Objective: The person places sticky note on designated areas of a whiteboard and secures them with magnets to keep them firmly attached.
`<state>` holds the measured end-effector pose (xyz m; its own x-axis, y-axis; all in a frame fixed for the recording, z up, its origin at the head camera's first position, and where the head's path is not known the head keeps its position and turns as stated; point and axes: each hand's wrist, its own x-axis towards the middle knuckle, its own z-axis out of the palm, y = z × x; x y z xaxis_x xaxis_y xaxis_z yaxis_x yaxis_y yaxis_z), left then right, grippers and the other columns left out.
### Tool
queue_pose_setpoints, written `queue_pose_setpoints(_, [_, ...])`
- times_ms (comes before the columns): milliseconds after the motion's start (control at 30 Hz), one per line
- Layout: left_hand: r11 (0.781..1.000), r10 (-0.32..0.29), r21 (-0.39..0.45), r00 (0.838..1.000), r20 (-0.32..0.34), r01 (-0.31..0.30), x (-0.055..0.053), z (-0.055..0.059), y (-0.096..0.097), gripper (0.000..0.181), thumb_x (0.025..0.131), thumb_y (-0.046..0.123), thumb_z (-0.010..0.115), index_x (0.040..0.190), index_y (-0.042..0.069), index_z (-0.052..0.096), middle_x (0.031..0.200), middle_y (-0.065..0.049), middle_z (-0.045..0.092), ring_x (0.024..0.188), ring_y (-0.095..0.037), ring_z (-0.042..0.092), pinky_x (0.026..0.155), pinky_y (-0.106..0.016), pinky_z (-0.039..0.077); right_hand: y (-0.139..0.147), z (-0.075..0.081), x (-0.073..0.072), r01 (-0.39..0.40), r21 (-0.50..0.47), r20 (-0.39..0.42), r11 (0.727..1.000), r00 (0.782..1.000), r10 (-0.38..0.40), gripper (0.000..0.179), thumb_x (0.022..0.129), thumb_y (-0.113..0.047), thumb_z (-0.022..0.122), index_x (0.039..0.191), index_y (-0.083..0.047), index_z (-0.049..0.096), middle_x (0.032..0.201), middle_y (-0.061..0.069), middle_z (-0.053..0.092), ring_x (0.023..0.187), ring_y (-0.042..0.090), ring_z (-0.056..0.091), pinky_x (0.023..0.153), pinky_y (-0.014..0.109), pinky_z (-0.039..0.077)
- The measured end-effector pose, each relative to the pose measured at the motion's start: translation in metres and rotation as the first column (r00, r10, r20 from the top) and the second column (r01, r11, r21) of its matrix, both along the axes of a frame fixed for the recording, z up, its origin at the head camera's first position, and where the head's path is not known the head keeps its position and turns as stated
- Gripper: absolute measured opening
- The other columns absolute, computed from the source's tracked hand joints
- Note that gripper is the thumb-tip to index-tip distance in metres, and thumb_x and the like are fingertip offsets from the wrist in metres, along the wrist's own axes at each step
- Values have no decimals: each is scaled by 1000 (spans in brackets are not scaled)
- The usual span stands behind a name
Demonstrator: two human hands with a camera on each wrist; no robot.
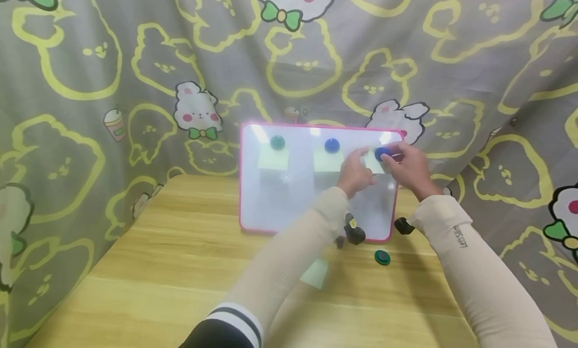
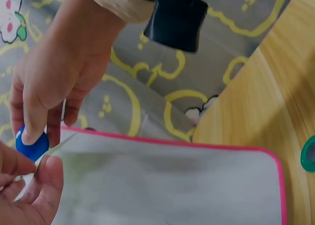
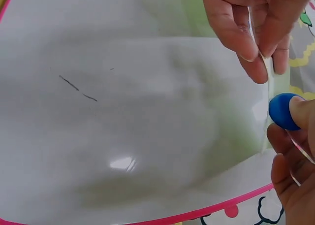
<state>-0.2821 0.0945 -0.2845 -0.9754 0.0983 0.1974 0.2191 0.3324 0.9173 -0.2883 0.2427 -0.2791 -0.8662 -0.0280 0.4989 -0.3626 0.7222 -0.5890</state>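
A whiteboard (image 1: 275, 202) with a pink frame leans against the curtain on the table. At its upper right, my right hand (image 1: 410, 168) pinches a round blue magnet (image 3: 282, 111) between thumb and fingers, over a pale green paper note (image 1: 373, 163). My left hand (image 1: 355, 173) pinches the edge of that note, close to the magnet, as the right wrist view shows. Further left on the board, another blue magnet (image 1: 331, 145) sits on a second note (image 1: 328, 162), and a green magnet (image 1: 277, 142) sits on a third note (image 1: 273, 160).
A green magnet (image 1: 382, 257) lies on the wooden table (image 1: 180, 267) in front of the board's right side. Another pale note (image 1: 315, 275) lies partly behind my left sleeve. The patterned curtain (image 1: 149, 97) hangs behind and beside the table.
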Motion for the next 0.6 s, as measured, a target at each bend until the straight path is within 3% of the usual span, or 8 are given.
queue_pose_setpoints(100, [1000, -25, 0, 1000, 5, 25, -3, -2, 0, 73, 68, -11, 62, 132, 20, 46, 132, 4, 46, 101, -13, 51, 57, -17, 49, 0, 0, -3, -2, -3, 29, 1000, 1000, 2, 34, 88, -29, 57, 111, -4, 57, 106, 17, 59, 91, 34, 59, 73, 49, 51])
queue_pose_setpoints(300, [999, -32, 19, 999, 36, 31, -7, -9, -3, 72, 70, -12, 59, 133, 20, 46, 132, 5, 46, 86, -12, 56, 54, -19, 50, -4, -1, -8, 5, 7, 75, 1000, 997, -5, 34, 89, -28, 57, 113, -5, 57, 108, 16, 59, 97, 34, 56, 76, 50, 50])
queue_pose_setpoints(500, [999, 3, -51, 1000, 7, -2, -13, -12, -6, 70, 68, -9, 61, 130, 18, 48, 131, 6, 48, 114, -12, 46, 85, -21, 44, -6, 2, -14, 4, 45, 74, 999, 997, -7, 29, 89, -22, 58, 111, -4, 58, 107, 16, 59, 95, 34, 56, 78, 50, 48])
queue_pose_setpoints(600, [998, 7, -69, 1000, 11, -6, -15, -13, -6, 69, 66, -7, 62, 129, 18, 50, 129, 5, 49, 116, -12, 45, 93, -23, 39, -6, 3, -16, -1, 59, 72, 998, 997, -4, 28, 89, -20, 58, 112, -3, 57, 109, 17, 58, 94, 35, 57, 78, 50, 48])
